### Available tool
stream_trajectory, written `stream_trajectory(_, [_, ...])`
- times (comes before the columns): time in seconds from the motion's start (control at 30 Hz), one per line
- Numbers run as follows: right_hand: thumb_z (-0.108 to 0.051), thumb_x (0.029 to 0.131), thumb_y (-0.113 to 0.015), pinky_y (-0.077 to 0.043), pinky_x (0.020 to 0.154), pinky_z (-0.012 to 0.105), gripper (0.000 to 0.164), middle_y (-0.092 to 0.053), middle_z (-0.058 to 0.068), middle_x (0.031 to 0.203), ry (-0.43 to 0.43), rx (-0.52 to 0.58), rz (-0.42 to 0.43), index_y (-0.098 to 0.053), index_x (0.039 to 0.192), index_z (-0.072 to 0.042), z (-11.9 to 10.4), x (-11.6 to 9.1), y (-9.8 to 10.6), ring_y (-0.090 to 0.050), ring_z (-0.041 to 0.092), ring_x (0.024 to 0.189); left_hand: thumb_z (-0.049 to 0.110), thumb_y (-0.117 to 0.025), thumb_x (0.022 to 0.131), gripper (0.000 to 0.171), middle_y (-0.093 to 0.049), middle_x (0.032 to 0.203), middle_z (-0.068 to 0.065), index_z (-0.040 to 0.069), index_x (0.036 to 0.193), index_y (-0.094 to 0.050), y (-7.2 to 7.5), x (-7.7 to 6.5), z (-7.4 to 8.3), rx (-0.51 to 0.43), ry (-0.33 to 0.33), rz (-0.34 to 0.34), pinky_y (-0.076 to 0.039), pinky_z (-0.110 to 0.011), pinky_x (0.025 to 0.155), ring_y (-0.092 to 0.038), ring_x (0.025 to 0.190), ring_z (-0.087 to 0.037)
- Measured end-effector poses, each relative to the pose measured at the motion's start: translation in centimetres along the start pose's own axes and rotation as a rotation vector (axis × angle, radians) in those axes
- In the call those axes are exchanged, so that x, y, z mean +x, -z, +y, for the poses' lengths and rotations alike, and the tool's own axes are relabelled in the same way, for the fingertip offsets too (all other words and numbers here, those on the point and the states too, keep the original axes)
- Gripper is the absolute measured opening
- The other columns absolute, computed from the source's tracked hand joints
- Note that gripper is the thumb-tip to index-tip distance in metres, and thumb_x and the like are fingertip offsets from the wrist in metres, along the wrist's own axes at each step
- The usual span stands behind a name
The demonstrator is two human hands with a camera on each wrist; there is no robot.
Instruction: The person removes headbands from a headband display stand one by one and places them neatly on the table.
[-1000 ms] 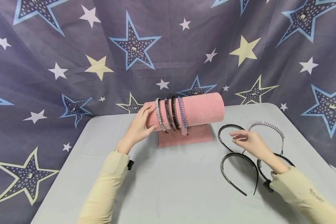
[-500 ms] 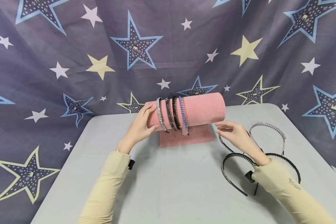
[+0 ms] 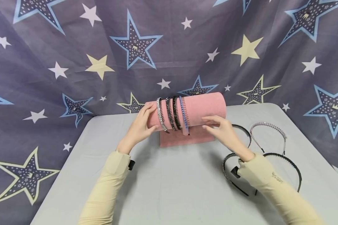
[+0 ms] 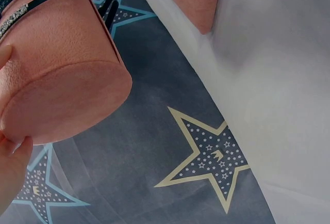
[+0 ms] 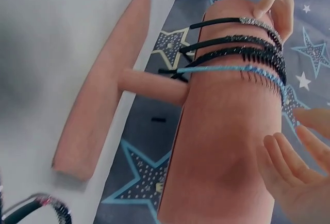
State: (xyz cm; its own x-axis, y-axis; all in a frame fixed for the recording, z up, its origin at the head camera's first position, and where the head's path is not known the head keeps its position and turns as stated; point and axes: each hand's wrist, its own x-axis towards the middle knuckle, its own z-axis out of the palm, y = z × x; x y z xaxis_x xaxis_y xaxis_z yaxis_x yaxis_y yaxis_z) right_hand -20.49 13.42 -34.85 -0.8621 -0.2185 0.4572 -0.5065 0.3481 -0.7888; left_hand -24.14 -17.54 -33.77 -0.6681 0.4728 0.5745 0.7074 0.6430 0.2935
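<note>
A pink padded headband stand [image 3: 204, 109] has a horizontal roll on a flat base. Around its left half sit a silver glittery headband [image 3: 160, 115], two black ones and a blue headband [image 3: 183, 114] with comb teeth. My left hand [image 3: 137, 129] grips the roll's left end, fingers over the top and thumb at the front; the left wrist view shows the round end face [image 4: 67, 105] beside the fingers. With its fingers parted and nothing between them, my right hand [image 3: 225, 131] is at the roll's lower front, right of the blue headband.
On the table [image 3: 157, 187] to the right lie several more headbands: a pale pink one [image 3: 270, 125], a black one [image 3: 246, 132] behind my right wrist, and two dark ones nearer, partly hidden by the sleeve. A star-printed curtain [image 3: 171, 56] hangs behind the table.
My right hand has moved left from above the loose headbands to the front of the pink roll. The left hand stays on the roll's end, and the headbands on it have not shifted.
</note>
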Motion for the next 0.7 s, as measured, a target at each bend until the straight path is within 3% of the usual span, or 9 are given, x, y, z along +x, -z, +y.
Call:
stream_trajectory(0.33, [-0.001, 0.076, -0.065, -0.052, 0.076, 0.037, 0.03, -0.061, 0.017, 0.1, 0.035, -0.029, 0.043, -0.061, 0.105, 0.003, -1.5, 1.2, -1.8, -0.061, 0.027, 0.084, 0.008, -0.07, 0.069, 0.067, -0.034, 0.134, -0.02, -0.004, 0.128, -0.04, 0.0, 0.0, -0.1, 0.008, 0.018, -0.011, -0.016, -0.036, 0.11, -0.026, 0.128, -0.031])
stream_trajectory(0.7, [0.001, 0.072, -0.068, -0.053, 0.073, 0.032, 0.032, -0.062, 0.018, 0.096, 0.071, -0.074, 0.094, -0.062, 0.103, 0.005, -2.4, 2.2, -3.8, -0.061, 0.027, 0.083, 0.009, -0.07, 0.069, 0.068, -0.035, 0.134, -0.02, -0.004, 0.128, -0.04, -0.1, 0.0, -0.1, 0.016, 0.009, -0.011, -0.016, -0.036, 0.11, -0.026, 0.127, -0.031])
